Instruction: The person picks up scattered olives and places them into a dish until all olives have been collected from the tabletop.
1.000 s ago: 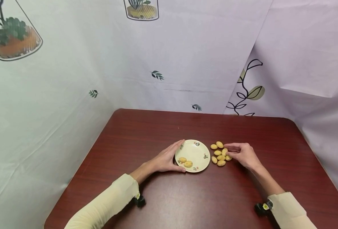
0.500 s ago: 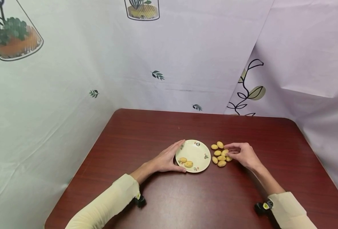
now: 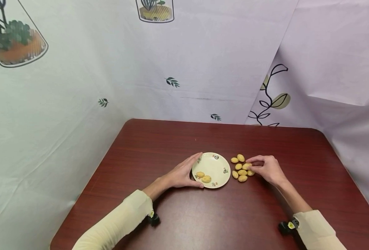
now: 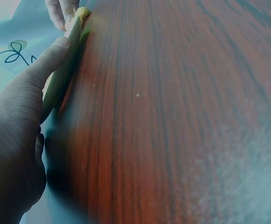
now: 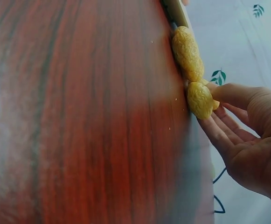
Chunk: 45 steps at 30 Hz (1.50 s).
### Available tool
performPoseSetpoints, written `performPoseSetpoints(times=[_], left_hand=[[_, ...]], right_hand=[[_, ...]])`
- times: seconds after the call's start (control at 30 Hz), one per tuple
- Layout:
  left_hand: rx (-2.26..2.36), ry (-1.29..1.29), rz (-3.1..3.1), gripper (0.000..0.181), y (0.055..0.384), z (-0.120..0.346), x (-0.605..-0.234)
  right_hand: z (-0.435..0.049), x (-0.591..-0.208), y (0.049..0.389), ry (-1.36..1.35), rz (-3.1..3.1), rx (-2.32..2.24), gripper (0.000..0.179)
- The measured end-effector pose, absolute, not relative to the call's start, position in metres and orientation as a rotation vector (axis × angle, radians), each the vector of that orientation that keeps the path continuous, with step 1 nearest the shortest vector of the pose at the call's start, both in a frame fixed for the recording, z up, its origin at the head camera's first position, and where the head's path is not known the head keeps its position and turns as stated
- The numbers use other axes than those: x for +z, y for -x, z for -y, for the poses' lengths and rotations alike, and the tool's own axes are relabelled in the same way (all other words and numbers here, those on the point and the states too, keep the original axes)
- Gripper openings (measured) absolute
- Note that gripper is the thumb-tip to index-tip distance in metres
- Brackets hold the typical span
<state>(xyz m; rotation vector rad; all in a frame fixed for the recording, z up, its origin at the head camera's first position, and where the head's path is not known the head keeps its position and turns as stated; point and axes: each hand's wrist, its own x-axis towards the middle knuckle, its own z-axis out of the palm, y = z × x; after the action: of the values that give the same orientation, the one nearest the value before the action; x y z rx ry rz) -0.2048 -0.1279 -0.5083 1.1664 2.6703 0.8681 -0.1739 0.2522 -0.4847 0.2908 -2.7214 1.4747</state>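
A cream plate (image 3: 214, 166) with small printed pictures lies on the table, bearing two wrinkled yellow oval pieces (image 3: 206, 178) like small potatoes. My left hand (image 3: 180, 174) holds the plate's left side, the thumb at the near rim and the fingers round the far one. In the left wrist view the thumb (image 4: 56, 51) lies against the rim. To the right of the plate, several loose yellow pieces (image 3: 242, 178) sit in a cluster. At their right edge my right hand (image 3: 267, 169) pinches one yellow piece (image 3: 246, 167) between thumb and fingertips, partly hidden by the fingers.
The dark red wooden table (image 3: 209, 218) reaches back to a pale wall cloth (image 3: 190, 52) printed with plants. Black wrist cameras (image 3: 153, 219) are strapped below both cream sleeves (image 3: 119, 218).
My right fingers have closed on one yellow piece, which has shifted slightly to the right. My left hand and the plate stay put, with the same two pieces on it.
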Motion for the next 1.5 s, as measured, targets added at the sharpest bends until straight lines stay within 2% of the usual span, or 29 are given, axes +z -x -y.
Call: performPoseSetpoints(times=[0.67, 1.03, 1.5], left_hand=[[0.861, -1.157, -2.666, 0.129, 0.205, 0.128, -0.508], [0.864, -1.168, -2.672, 0.129, 0.204, 0.127, -0.508], [0.875, -1.184, -2.675, 0.128, 0.205, 0.128, -0.509]], right_hand=[[-0.255, -0.472, 0.172, -0.251, 2.675, 1.423, 0.024], [-0.239, -0.464, 0.172, -0.217, 2.622, 1.467, 0.025], [-0.208, -0.466, 0.176, -0.308, 2.579, 1.673, 0.025]])
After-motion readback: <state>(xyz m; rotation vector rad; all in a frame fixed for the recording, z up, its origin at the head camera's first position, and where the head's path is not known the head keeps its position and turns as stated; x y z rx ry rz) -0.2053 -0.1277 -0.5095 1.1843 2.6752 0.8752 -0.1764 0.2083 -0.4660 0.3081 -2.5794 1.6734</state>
